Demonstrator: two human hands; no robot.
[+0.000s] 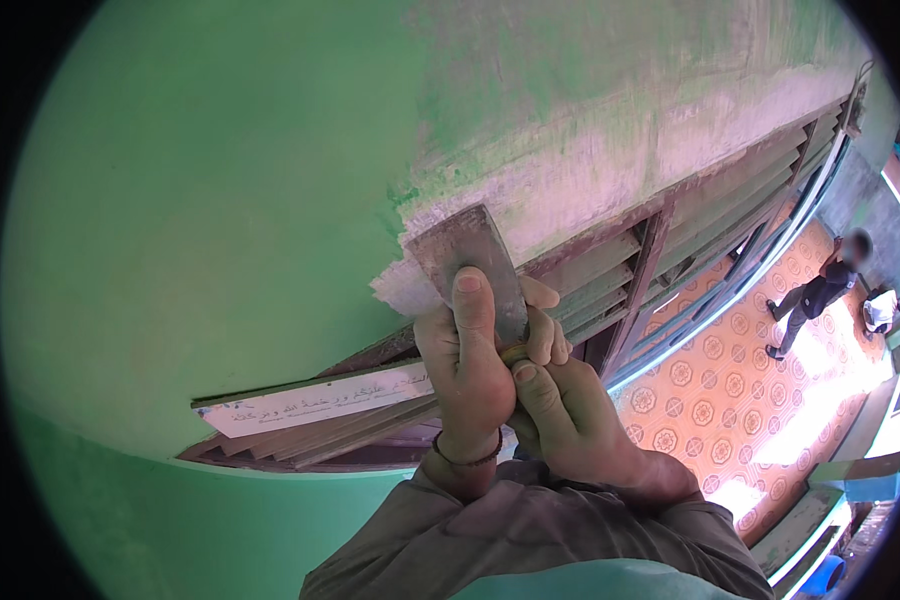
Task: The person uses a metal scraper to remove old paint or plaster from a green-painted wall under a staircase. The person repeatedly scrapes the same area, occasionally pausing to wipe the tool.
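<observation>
Teal edge (602,582) is lying below scraper (452,238); my left hand (462,365) is gripping its blade (502,285), right hand (568,412) its handle (513,354), long axis leaning up-left.

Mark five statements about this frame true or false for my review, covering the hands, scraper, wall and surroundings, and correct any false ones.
1. The left hand has its thumb on the face of the scraper. True.
2. The right hand hangs free of the scraper. False: it is closed around the handle end.
3. The bracelet is on the right wrist. False: it is on the left wrist.
4. The wall is one even green. False: a pale, patchy area shows above the louvers.
5. The white sign lies to the left of both hands. True.
</observation>
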